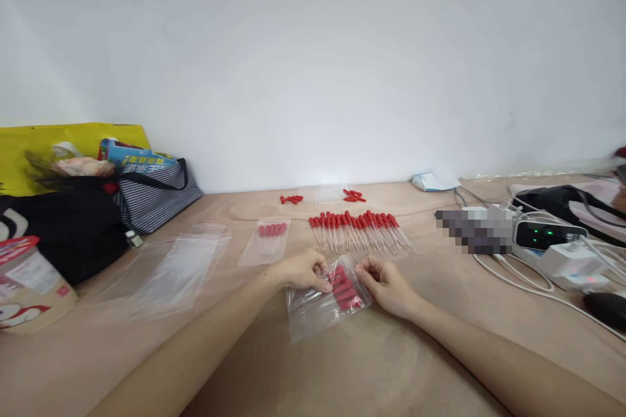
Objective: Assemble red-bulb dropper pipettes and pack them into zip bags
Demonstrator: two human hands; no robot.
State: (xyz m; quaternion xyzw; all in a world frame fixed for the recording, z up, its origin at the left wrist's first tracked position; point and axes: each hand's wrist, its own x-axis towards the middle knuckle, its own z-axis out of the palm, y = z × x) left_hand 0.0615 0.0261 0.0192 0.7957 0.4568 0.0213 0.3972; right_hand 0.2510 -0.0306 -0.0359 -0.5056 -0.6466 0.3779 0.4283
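Observation:
Between my two hands is a clear plastic bag (312, 316) with several red rubber bulbs (347, 293) inside. My left hand (304, 270) is closed on the bag's upper left part, thumb over the plastic. At the bag's right edge, my right hand (388, 285) pinches the plastic between thumb and fingers. Just beyond the hands lies a row of droppers (362, 228) with red bulbs and thin clear tubes. A flat bag of droppers (267, 238) rests to the left of that row.
Clear bags (171, 270) are stacked on the left. Loose red bulbs (292, 199) and more bulbs (354, 195) lie near the wall. A paper cup (34, 287), a black bag (73, 234) and a striped bag (156, 192) stand left. Cables and chargers (572, 260) crowd the right.

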